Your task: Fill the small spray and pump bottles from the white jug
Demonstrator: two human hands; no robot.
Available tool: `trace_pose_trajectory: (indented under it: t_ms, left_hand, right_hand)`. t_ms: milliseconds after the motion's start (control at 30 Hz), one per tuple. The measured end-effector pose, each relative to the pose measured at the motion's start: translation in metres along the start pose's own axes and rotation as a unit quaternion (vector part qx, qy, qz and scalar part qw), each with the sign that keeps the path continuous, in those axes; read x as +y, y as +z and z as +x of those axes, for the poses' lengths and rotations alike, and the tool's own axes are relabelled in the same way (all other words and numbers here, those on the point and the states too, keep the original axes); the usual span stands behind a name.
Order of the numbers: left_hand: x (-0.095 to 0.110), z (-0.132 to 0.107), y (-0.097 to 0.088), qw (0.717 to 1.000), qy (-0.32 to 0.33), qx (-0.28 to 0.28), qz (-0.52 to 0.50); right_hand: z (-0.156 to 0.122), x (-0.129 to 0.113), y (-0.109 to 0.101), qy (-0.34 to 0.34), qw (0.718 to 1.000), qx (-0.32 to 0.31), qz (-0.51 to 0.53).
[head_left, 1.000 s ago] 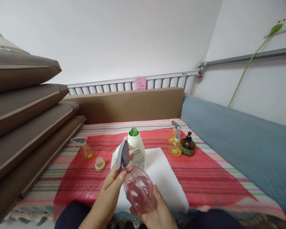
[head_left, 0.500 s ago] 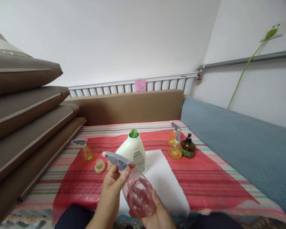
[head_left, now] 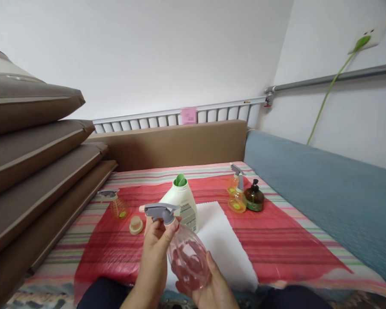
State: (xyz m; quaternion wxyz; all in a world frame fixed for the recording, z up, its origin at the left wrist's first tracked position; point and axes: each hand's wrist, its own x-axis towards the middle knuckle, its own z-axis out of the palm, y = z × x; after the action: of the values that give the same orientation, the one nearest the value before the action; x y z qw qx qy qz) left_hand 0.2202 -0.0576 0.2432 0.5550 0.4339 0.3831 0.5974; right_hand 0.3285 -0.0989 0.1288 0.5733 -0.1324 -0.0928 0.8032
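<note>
A: What had changed nearest the camera?

B: The grey trigger head [head_left: 159, 211] had swung round. A second before it pointed up and away; half a second before it was turning to the left; at this moment it lay level, nozzle to the left. I judged the head was being turned on the neck, though whether tighter or looser I could not tell.

A: And the hands?

B: The right hand [head_left: 212, 287] cupped the pink spray bottle [head_left: 188, 257] from below, fingers curled round its belly, holding it tilted above the lap. The left hand [head_left: 156, 242] came up from beneath, thumb and fingers closed on the collar under the head.

A: Farther out?

B: A white cloth [head_left: 225, 240] on the red sheet [head_left: 276, 240], then a white detergent bottle [head_left: 182, 201], a loose cap [head_left: 136, 224], an orange sprayer [head_left: 116, 204] at left, and two orange sprayers [head_left: 236, 193] beside a dark pump bottle [head_left: 254, 197] at right.
</note>
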Motion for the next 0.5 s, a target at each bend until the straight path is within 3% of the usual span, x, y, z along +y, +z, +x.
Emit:
trace_pose_trajectory:
  t_ms: [100, 233, 367, 500]
  left_hand:
    - [-0.004, -0.006, 0.005, 0.998, 0.007, -0.007, 0.055]
    - [-0.023, -0.009, -0.008, 0.995, 0.001, -0.024, 0.098]
    - [-0.039, 0.004, -0.024, 0.996, 0.016, -0.084, 0.031]
    - [-0.026, 0.018, -0.028, 0.989, -0.042, -0.135, -0.046]
  right_hand:
    - [0.0, -0.002, 0.0, 0.018, 0.999, 0.007, 0.025]
    - [0.0, -0.008, -0.002, 0.044, 0.998, 0.014, 0.053]
    - [0.004, -0.011, -0.006, 0.101, 0.992, -0.006, 0.071]
    - [0.004, -0.011, -0.006, 0.14, 0.989, -0.023, 0.048]
